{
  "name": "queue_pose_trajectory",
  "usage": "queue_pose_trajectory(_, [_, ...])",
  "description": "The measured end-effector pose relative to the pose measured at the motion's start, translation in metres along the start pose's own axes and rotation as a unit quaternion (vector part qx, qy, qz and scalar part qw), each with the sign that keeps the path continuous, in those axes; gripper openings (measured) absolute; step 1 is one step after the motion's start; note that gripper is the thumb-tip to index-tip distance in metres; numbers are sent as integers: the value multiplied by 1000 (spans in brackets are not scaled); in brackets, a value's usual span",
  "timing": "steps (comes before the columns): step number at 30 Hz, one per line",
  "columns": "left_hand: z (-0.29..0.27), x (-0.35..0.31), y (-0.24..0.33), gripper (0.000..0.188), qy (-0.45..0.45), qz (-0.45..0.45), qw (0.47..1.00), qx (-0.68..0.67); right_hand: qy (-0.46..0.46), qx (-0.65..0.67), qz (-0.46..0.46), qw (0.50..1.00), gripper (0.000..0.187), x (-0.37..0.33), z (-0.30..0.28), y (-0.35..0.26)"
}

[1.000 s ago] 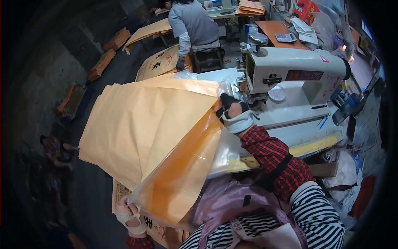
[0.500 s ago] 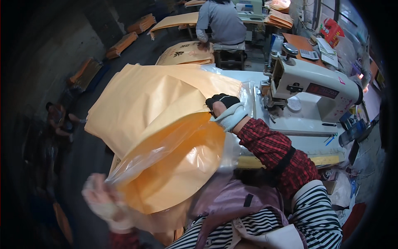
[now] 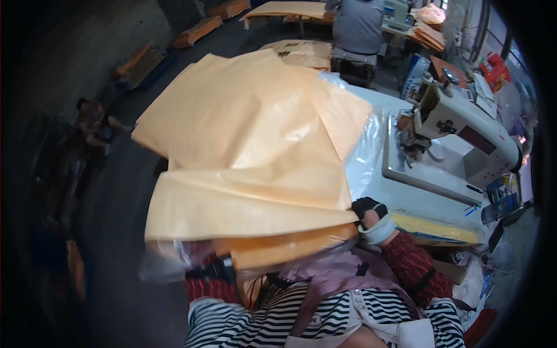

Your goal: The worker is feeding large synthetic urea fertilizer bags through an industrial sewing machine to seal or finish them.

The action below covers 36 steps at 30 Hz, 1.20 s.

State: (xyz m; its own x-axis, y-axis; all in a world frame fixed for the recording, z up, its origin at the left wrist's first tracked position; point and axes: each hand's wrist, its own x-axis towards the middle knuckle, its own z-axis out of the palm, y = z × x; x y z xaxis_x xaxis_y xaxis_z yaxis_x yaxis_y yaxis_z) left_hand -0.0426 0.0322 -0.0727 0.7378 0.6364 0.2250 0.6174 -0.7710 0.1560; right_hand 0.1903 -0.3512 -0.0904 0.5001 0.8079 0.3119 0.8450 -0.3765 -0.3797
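One downward fisheye view (head-worn), close above the sack (image 3: 246,191)

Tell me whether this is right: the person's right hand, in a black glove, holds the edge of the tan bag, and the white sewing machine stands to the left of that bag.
Not quite: the white sewing machine stands to the right of the tan bag, as the head view shows. The right hand, in a black glove, does hold the bag's edge.

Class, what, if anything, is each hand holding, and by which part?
Right hand: the tan paper bag, by the right end of its near edge. Left hand: blurred behind clear plastic, so its hold cannot be told.
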Motion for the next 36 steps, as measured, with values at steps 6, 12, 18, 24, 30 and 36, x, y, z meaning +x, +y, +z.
queue_pose_trajectory(6, [-40,-22,-8,45,173,154,971,56,56,24,32,998,20,33,20,-14])
queue_pose_trajectory(12, [-97,-56,50,45,191,-11,724,-663,76,50,47,995,18,32,9,-9])
queue_pose_trajectory(18, [19,-50,-46,44,288,-129,740,-594,114,54,42,991,19,15,-4,-3])
queue_pose_trajectory(24, [-18,-36,-16,40,125,-106,449,-878,81,28,72,994,23,-9,-10,15])
queue_pose_trajectory(30, [-96,-33,48,42,396,-218,572,-684,73,59,47,994,24,-9,-8,14])
queue_pose_trajectory(36, [-88,-46,45,21,360,-102,791,-483,93,45,50,993,21,-24,-10,29])
